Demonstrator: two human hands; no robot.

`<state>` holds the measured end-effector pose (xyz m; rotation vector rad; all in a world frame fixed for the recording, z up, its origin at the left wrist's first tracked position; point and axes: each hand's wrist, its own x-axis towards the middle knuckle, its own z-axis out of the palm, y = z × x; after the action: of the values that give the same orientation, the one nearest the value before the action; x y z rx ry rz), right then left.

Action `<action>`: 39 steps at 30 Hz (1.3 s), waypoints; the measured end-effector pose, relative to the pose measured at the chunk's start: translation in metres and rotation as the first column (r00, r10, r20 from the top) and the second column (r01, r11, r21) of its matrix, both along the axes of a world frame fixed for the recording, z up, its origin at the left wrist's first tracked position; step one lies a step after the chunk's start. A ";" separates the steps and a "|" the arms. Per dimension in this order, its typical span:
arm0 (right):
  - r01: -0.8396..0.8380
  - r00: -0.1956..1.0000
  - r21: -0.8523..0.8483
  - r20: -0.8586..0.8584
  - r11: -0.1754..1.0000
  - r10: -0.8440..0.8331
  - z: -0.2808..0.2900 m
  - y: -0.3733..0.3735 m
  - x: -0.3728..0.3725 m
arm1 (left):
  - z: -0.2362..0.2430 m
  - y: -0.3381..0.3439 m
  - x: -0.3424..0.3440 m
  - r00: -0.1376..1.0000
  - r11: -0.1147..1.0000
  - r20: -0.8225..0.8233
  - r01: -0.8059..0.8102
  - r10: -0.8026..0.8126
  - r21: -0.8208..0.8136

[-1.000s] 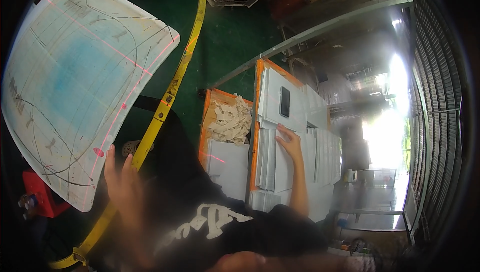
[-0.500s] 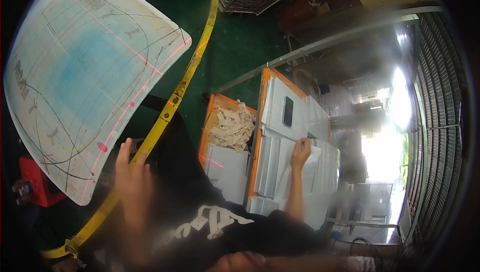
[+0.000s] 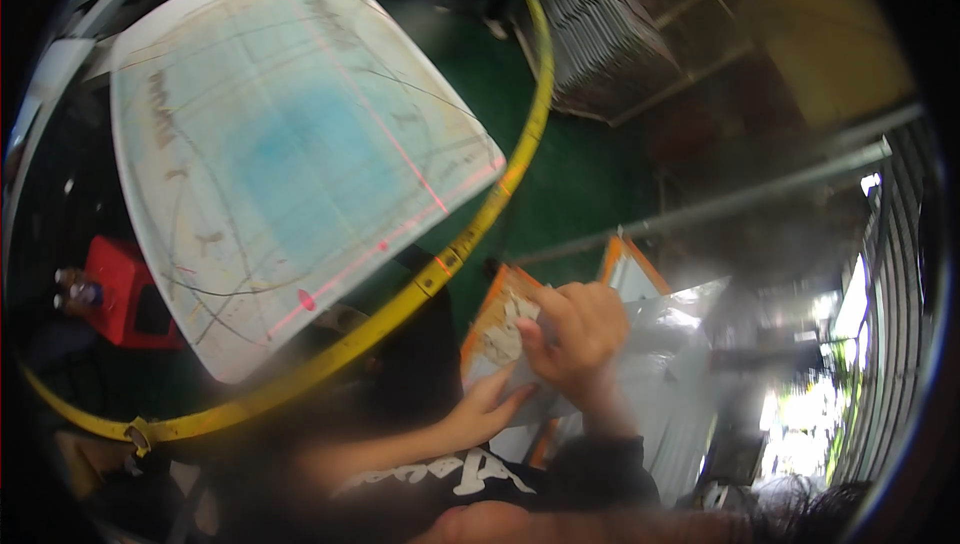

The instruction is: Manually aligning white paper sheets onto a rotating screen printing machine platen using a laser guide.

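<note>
My right hand (image 3: pixel 577 339), fingers curled, grips a glossy pale sheet (image 3: pixel 655 384) that slants down to the right; motion blurs both. My left hand (image 3: pixel 485 399) reaches close beside it from below, fingers extended and thumb apart, near the sheet’s left part; whether it touches is unclear. Ahead and left is a curved white board (image 3: pixel 280 124) with a blue middle, drawn curves and red light lines, ringed by a yellow metal band (image 3: pixel 425 284).
A red plastic stool (image 3: pixel 105 284) with bottles stands lower left. An orange-edged bin (image 3: pixel 480 319) of pale scraps and another orange-edged box (image 3: pixel 645 264) lie behind my hands. A stacked rack (image 3: pixel 610 44) stands upper right, with a person’s foot (image 3: pixel 497 29) nearby.
My right hand has lifted a sheet from the stack and moved up and left toward my body’s middle. My left hand has moved right beside it. The view has turned toward the board.
</note>
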<state>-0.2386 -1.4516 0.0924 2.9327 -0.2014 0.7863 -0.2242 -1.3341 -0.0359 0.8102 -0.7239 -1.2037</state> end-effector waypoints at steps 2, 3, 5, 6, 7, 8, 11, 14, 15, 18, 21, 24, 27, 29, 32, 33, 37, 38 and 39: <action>0.001 0.992 -0.053 0.126 0.999 0.006 0.001 -0.018 0.010 | -0.008 0.014 0.031 0.980 0.972 -0.041 -0.188 0.195 0.141; 0.071 0.982 -0.089 0.179 0.993 -0.054 0.002 -0.028 0.015 | -0.013 0.019 0.050 0.941 0.927 0.021 -0.336 0.337 0.167; 0.267 0.922 -0.104 0.318 0.958 -0.223 0.001 -0.051 0.029 | -0.012 0.031 0.090 0.821 0.800 0.050 -0.567 0.569 0.195; 0.305 0.894 -0.018 0.351 0.952 -0.279 -0.001 -0.063 0.038 | -0.012 0.041 0.112 0.812 0.781 0.009 -0.564 0.583 0.268; 0.240 0.900 0.138 0.339 0.961 -0.274 -0.004 -0.075 0.046 | -0.006 0.045 0.130 0.733 0.710 0.013 -0.662 0.680 0.241; 0.173 0.908 0.296 0.322 0.939 -0.269 -0.013 -0.085 0.056 | -0.011 0.053 0.149 0.695 0.684 -0.051 -0.688 0.717 0.242; -0.074 0.979 0.792 0.172 0.606 -0.105 -0.037 -0.114 0.088 | 0.005 0.068 0.193 0.601 0.606 -0.095 -0.768 0.794 0.204; -0.076 0.997 0.980 0.071 0.183 0.032 -0.056 -0.144 0.123 | 0.004 0.081 0.229 0.610 0.589 0.038 -0.778 0.792 0.218; -0.052 0.998 0.997 0.051 0.055 0.029 -0.069 -0.151 0.140 | 0.002 0.085 0.237 0.584 0.558 0.075 -0.800 0.808 0.219; -0.063 0.991 0.997 0.068 -0.039 0.116 -0.102 -0.157 0.190 | 0.001 0.090 0.261 0.571 0.529 0.092 -0.801 0.816 0.281; -0.053 0.997 0.999 0.053 -0.012 0.064 -0.123 -0.154 0.241 | -0.008 0.099 0.281 0.508 0.498 0.411 -0.856 0.757 0.141; -0.039 0.994 0.999 0.035 0.035 0.101 -0.126 -0.157 0.269 | -0.009 0.107 0.281 0.290 0.317 0.521 -0.948 0.802 0.040; -0.005 0.995 0.999 0.000 0.054 0.100 -0.139 -0.158 0.293 | -0.012 0.130 0.267 0.235 0.279 0.743 -0.958 0.627 0.067; 0.020 0.993 0.998 -0.027 0.064 0.116 -0.145 -0.157 0.298 | -0.019 0.134 0.256 0.222 0.319 0.875 -0.944 0.430 0.083; 0.055 0.986 0.996 -0.065 0.066 0.154 -0.147 -0.154 0.303 | -0.026 0.131 0.242 0.007 0.264 0.983 -0.964 0.185 -0.043; 0.056 0.989 0.996 -0.064 0.065 0.131 -0.149 -0.153 0.304 | -0.028 0.131 0.239 -0.018 0.265 0.989 -0.963 0.148 -0.057; 0.066 0.990 0.996 -0.072 0.054 0.118 -0.152 -0.154 0.305 | -0.032 0.127 0.235 -0.059 0.263 0.995 -0.962 0.078 -0.078; 0.068 0.991 0.996 -0.074 0.057 0.116 -0.152 -0.155 0.305 | -0.033 0.126 0.235 -0.067 0.261 0.996 -0.962 0.064 -0.082; 0.079 0.991 0.995 -0.085 0.064 0.108 -0.151 -0.154 0.305 | -0.033 0.125 0.235 -0.066 0.261 0.996 -0.962 0.064 -0.080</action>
<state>0.0664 -1.6053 -0.0586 4.2922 -1.2090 0.4407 0.0103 -1.2086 -0.0688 2.4595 -0.5035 0.2508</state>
